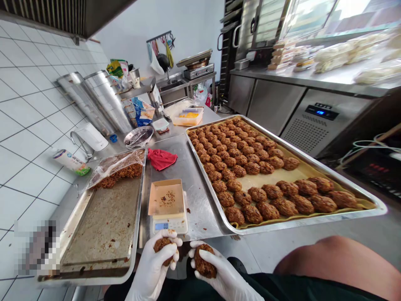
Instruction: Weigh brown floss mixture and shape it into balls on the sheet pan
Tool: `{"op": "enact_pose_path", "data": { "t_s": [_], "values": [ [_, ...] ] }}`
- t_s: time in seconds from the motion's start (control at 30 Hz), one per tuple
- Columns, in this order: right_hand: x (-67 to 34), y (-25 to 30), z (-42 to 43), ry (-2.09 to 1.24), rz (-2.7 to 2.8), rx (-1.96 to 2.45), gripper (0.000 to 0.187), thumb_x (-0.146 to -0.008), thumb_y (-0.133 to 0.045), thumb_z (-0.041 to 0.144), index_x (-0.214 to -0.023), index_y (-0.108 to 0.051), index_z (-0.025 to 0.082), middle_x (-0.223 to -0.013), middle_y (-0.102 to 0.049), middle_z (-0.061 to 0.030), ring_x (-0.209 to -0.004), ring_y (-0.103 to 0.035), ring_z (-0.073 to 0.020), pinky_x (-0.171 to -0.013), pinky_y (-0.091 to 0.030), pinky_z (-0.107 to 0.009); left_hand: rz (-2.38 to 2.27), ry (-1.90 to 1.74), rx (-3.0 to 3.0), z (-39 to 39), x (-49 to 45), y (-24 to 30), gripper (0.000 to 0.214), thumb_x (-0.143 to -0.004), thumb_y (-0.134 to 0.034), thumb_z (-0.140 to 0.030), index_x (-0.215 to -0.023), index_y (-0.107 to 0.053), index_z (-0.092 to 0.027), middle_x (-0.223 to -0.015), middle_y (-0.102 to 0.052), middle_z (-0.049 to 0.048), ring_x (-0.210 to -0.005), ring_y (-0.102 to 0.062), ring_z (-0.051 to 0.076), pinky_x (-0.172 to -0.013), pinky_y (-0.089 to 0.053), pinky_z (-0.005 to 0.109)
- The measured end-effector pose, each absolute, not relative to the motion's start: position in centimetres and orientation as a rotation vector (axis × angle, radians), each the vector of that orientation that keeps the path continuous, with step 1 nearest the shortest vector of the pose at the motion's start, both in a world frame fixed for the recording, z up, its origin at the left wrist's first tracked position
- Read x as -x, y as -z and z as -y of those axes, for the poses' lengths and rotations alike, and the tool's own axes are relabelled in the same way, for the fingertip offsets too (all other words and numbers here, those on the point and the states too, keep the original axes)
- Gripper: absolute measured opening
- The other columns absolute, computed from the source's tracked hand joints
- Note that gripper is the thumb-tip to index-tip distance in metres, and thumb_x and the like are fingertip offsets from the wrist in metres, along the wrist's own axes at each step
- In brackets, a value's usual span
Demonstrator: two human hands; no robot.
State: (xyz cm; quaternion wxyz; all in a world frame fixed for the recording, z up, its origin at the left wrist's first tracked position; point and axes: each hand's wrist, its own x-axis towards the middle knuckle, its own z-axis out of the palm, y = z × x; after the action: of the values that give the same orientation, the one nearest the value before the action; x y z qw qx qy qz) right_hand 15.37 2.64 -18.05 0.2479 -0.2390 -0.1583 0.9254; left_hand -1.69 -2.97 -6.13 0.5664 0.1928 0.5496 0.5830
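Observation:
Both hands wear white gloves, held low in front of my lap. My left hand (155, 264) is closed around a brown ball of shredded filling (163, 246). In my right hand (219, 269) sits a second, oval filling ball (205, 261), fingers and thumb wrapped round it. Just beyond the left hand stands a kitchen scale (175, 225) reading 0.0, with a crumb-dotted square box (166, 198) on top. To the right, a large lined tray (372, 208) bears rows of similar balls (252, 168). A metal tray (100, 234) on the left holds loose filling (120, 175) at its far end, partly under plastic film.
A red cloth (162, 159) lies between the trays. Behind it are a film-covered bowl (138, 136), a plastic tub (188, 116) with yellow contents and a blue bag (142, 111). Tall metal cylinders (108, 100) lean near the tiled wall. A steel counter (300, 81) with packages runs along the right.

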Motion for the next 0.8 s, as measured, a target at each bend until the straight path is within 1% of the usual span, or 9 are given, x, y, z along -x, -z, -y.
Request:
{"op": "enact_pose_path", "data": {
  "t_s": [0.07, 0.17, 0.23, 0.37, 0.47, 0.57, 0.63, 0.73, 0.8],
  "values": [
    [-15.3, 18.3, -2.7, -2.522, 0.450, 0.652, 0.027, -0.084, -0.068, 0.031, -0.109, -0.068, 0.022, -0.099, -0.073, -0.0073, -0.084, -0.068, -0.0178, -0.070, -0.051, -0.028, -1.235, -1.309, -0.463, 3.1, 1.3, 6.8, 0.020, -0.078, -0.074, -0.032, -0.083, -0.065, -0.015, -0.078, -0.065, 0.0053, -0.060, -0.056, 0.010, -0.050, -0.040, 0.020],
    [-15.3, 18.6, -2.7, -2.518, 0.455, 0.685, 0.026, -0.084, -0.068, 0.031, -0.108, -0.068, 0.021, -0.098, -0.073, -0.0074, -0.082, -0.068, -0.0168, -0.068, -0.050, -0.027, -1.330, -1.220, -0.359, 3.2, 0.6, 8.2, 0.047, -0.085, -0.065, -0.050, -0.056, -0.050, -0.017, -0.044, -0.045, -0.0028, -0.033, -0.036, 0.005, -0.034, -0.018, 0.019],
    [-15.3, 18.7, -2.7, -2.522, 0.444, 0.695, 0.025, -0.085, -0.067, 0.030, -0.108, -0.068, 0.021, -0.097, -0.073, -0.0073, -0.082, -0.069, -0.0165, -0.069, -0.050, -0.027, -1.354, -1.187, -0.326, 3.2, 0.2, 8.8, 0.054, -0.085, -0.061, -0.057, -0.051, -0.045, -0.019, -0.036, -0.038, -0.0042, -0.027, -0.029, 0.005, -0.032, -0.011, 0.019],
    [-15.3, 19.0, -2.7, -2.522, 0.441, 0.689, 0.024, -0.086, -0.066, 0.029, -0.108, -0.067, 0.021, -0.098, -0.073, -0.0064, -0.081, -0.069, -0.0166, -0.069, -0.050, -0.027, -1.261, -1.222, -0.382, 3.0, 0.3, 8.1, 0.038, -0.077, -0.071, -0.055, -0.076, -0.063, -0.018, -0.063, -0.065, 0.0043, -0.045, -0.057, 0.014, -0.037, -0.033, 0.021],
    [-15.2, 19.1, -2.7, -2.522, 0.440, 0.684, 0.023, -0.086, -0.065, 0.029, -0.107, -0.068, 0.021, -0.100, -0.073, -0.0062, -0.082, -0.069, -0.0161, -0.069, -0.050, -0.027, -1.267, -1.248, -0.398, 2.9, 0.6, 7.8, 0.034, -0.078, -0.073, -0.046, -0.098, -0.065, -0.021, -0.090, -0.071, 0.0053, -0.054, -0.060, 0.013, -0.039, -0.034, 0.019],
    [-15.3, 18.9, -2.7, -2.525, 0.444, 0.660, 0.023, -0.085, -0.066, 0.029, -0.106, -0.068, 0.021, -0.097, -0.073, -0.0065, -0.082, -0.069, -0.0165, -0.070, -0.051, -0.027, -1.297, -1.341, -0.260, 3.1, 0.6, 8.7, 0.030, -0.082, -0.069, -0.046, -0.082, -0.064, -0.016, -0.071, -0.065, 0.0021, -0.046, -0.049, 0.007, -0.039, -0.029, 0.017],
    [-15.4, 18.6, -2.6, -2.528, 0.454, 0.656, 0.025, -0.084, -0.067, 0.030, -0.107, -0.067, 0.021, -0.096, -0.073, -0.0068, -0.081, -0.068, -0.0167, -0.069, -0.051, -0.027, -1.232, -1.397, -0.169, 3.3, 0.2, 9.3, 0.034, -0.080, -0.072, -0.047, -0.073, -0.061, -0.016, -0.062, -0.058, 0.0000, -0.050, -0.051, 0.009, -0.045, -0.036, 0.019],
    [-15.3, 18.5, -2.6, -2.528, 0.466, 0.622, 0.028, -0.082, -0.069, 0.031, -0.107, -0.067, 0.020, -0.094, -0.073, -0.0064, -0.080, -0.068, -0.0170, -0.070, -0.051, -0.028, -1.074, -1.334, -0.238, 3.6, -0.5, 9.3, 0.026, -0.075, -0.079, -0.034, -0.085, -0.062, -0.017, -0.080, -0.065, 0.0037, -0.068, -0.063, 0.015, -0.060, -0.047, 0.025],
    [-15.2, 18.6, -2.6, -2.526, 0.487, 0.591, 0.028, -0.083, -0.067, 0.031, -0.108, -0.066, 0.020, -0.093, -0.072, -0.0065, -0.078, -0.068, -0.0177, -0.070, -0.052, -0.030, -1.085, -1.294, -0.346, 3.6, -0.9, 8.9, 0.023, -0.074, -0.077, -0.025, -0.090, -0.063, -0.017, -0.090, -0.067, 0.0061, -0.069, -0.063, 0.014, -0.057, -0.045, 0.022]
  ]
}}
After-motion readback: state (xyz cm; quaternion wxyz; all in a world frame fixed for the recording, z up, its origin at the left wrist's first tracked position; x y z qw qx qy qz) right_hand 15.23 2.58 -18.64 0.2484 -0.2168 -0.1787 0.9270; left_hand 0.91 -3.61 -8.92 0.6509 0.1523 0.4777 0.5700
